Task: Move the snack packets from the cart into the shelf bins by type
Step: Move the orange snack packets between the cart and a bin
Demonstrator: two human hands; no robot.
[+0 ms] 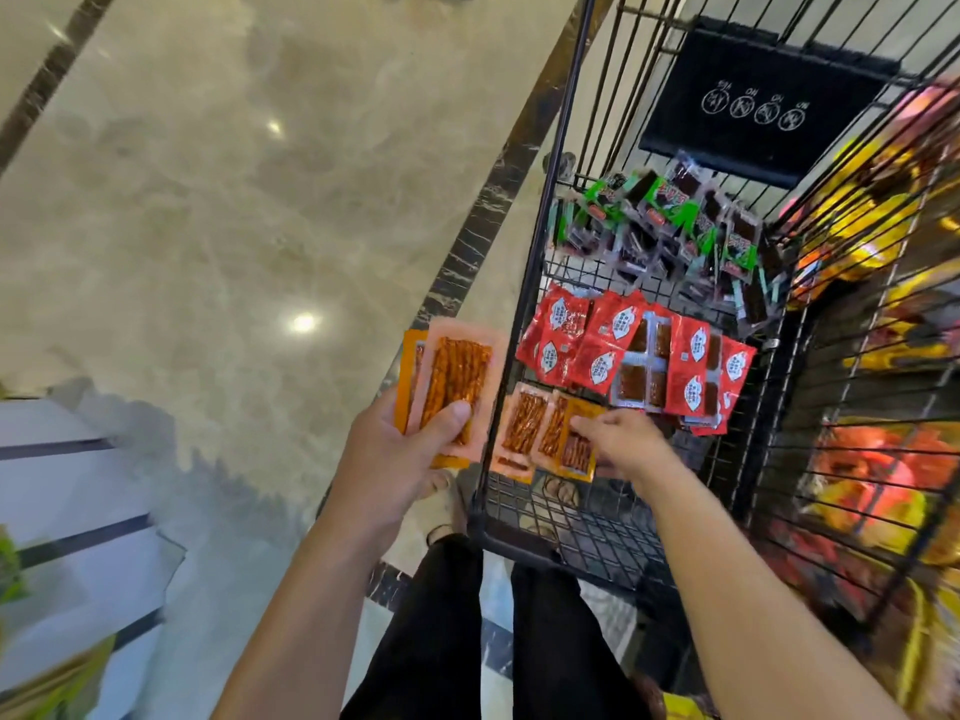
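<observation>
Packet point(576, 452) half hidden under right fingers point(589, 423)

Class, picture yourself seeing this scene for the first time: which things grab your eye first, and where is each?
The red packets fanned across the middle of the wire cart stand out most, with green-and-black packets heaped beyond them. Nearer, the left hand grips a stack of orange packets outside the cart, while the right hand touches more orange packets inside.
</observation>
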